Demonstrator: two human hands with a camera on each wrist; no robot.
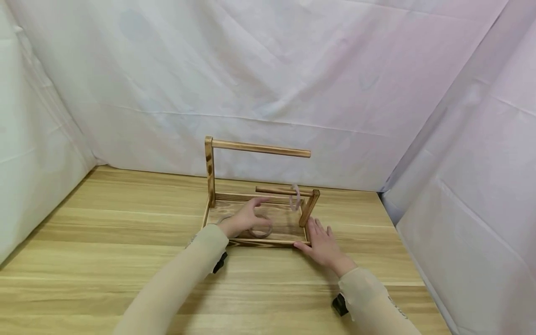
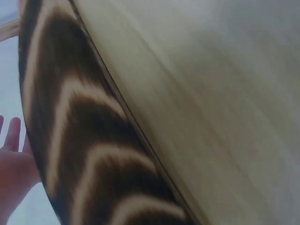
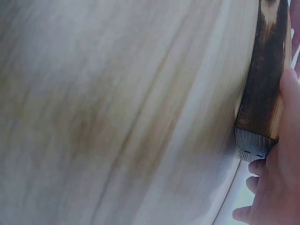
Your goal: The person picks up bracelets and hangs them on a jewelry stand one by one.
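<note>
A wooden tray stand (image 1: pixel 264 243) has a tall post with a long rod (image 1: pixel 261 148) at its left and a shorter post with a low rod (image 1: pixel 274 190) at its right. A pale ring (image 1: pixel 295 203) hangs on the low rod. My left hand (image 1: pixel 247 217) reaches over the tray, thumb and fingers spread apart. Its thumb overlaps a second ring (image 1: pixel 260 236) lying in the tray; a third ring (image 1: pixel 224 217) shows partly behind the hand. My right hand (image 1: pixel 324 246) rests at the tray's front right corner (image 3: pixel 255 136), fingers straight along the side and thumb at the front edge.
The stand sits on a wood-grain table (image 1: pixel 125 232) near its far edge. White cloth (image 1: pixel 268 83) hangs behind and at both sides. Dark wrist devices (image 1: pixel 340 304) show under the sleeves.
</note>
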